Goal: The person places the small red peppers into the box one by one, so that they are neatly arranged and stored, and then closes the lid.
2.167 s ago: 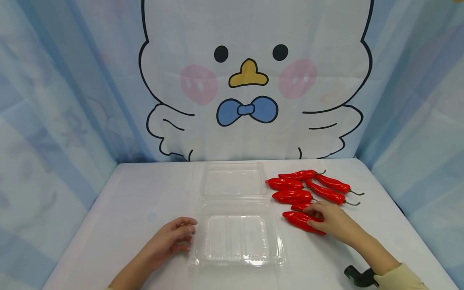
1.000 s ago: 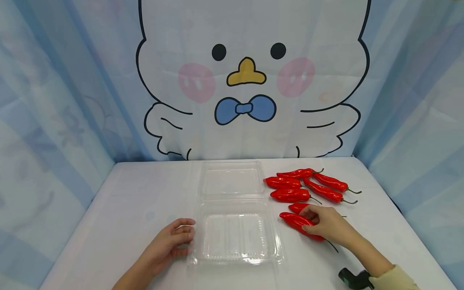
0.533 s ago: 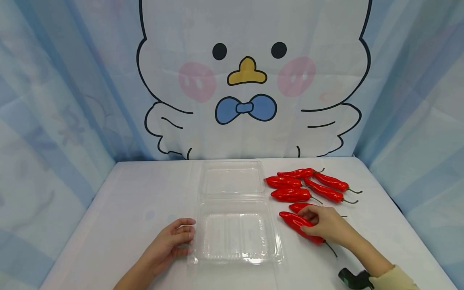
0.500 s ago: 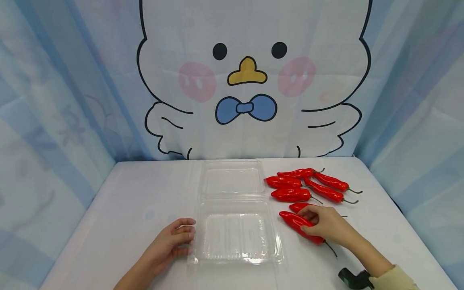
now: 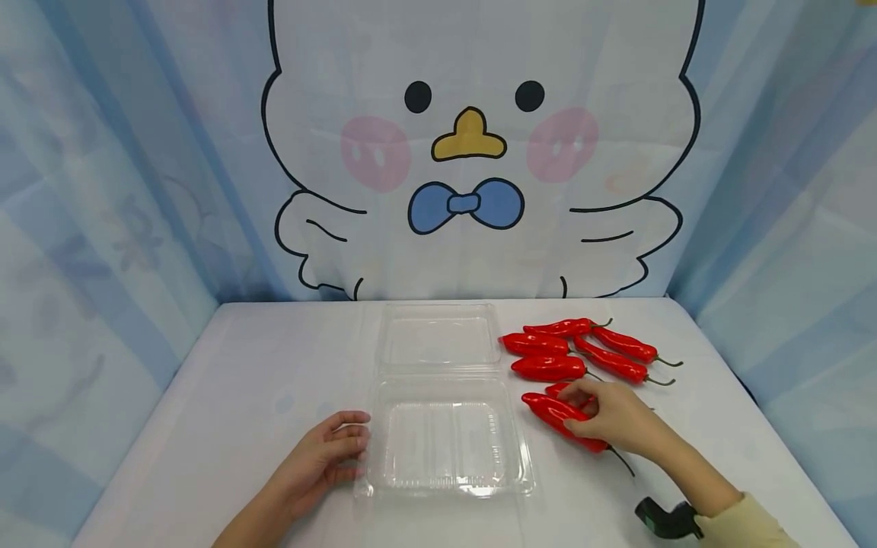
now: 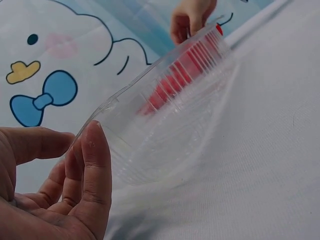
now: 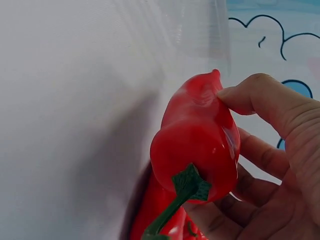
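My right hand (image 5: 620,417) pinches a glossy red chili pepper (image 5: 556,415) between thumb and fingers, right of the container. In the right wrist view this chili pepper (image 7: 192,142) shows its green stem toward the camera, with other red peppers below it. Part of another pepper (image 5: 555,389) is hidden behind the right hand. A clear plastic clamshell container (image 5: 384,495) lies unfolded at mid-table, its lid half (image 5: 441,342) toward the back. My left hand (image 6: 65,185) pinches the left rim of the container's near half between thumb and fingers.
Several red chili peppers, among them one nearest the container (image 5: 548,368) and one farther right (image 5: 620,361), lie at the back right. A black curved object (image 5: 664,520) sits by the right sleeve. A cartoon-printed curtain (image 5: 473,251) hangs behind the white table (image 5: 274,365).
The right hand has gone from reaching over the front pepper to holding it, and the pepper has shifted slightly back and left. The left hand has come onto the container rim.
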A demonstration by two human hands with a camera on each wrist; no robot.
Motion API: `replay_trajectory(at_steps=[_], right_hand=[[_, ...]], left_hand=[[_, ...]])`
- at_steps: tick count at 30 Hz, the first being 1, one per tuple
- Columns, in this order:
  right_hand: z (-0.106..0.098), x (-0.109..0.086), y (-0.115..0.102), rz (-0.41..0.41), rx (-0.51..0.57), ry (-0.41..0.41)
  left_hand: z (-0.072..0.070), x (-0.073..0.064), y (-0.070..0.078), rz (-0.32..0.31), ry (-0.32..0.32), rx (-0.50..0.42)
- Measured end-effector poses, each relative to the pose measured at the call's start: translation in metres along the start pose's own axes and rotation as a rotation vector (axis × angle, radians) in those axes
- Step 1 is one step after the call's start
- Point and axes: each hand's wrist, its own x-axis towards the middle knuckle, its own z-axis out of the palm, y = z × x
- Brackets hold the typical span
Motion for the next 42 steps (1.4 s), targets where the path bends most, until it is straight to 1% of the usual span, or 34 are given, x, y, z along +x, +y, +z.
replay_trajectory(at_steps=[5, 12, 18, 26, 33, 37, 42], right_hand=[[-0.003, -0.001, -0.007, -0.004, 0.016, 0.003], [-0.009, -0.002, -0.022, -0.017, 0.037, -0.007], [-0.009, -0.005, -0.034, -0.022, 0.055, -0.025], [-0.008, 0.002, -0.049, -0.105, 0.059, -0.034], [-0.005, 0.010, -0.065, -0.144, 0.113, -0.082], [-0.003, 0.013, -0.072, -0.162, 0.126, -0.104], [0.000, 0.019, -0.080, -0.216, 0.151, -0.139]], left_hand=[[0.000, 0.000, -0.001, 0.009, -0.015, -0.009], [0.001, 0.001, -0.002, 0.012, -0.013, -0.011], [0.003, 0.001, -0.001, 0.012, -0.020, 0.000], [0.004, 0.000, -0.001, 0.010, -0.021, -0.007], [0.004, 0.000, -0.003, 0.015, -0.027, -0.023], [0.003, 0.000, -0.003, 0.020, -0.032, -0.027], [0.003, 0.000, -0.003, 0.015, -0.026, -0.028]])
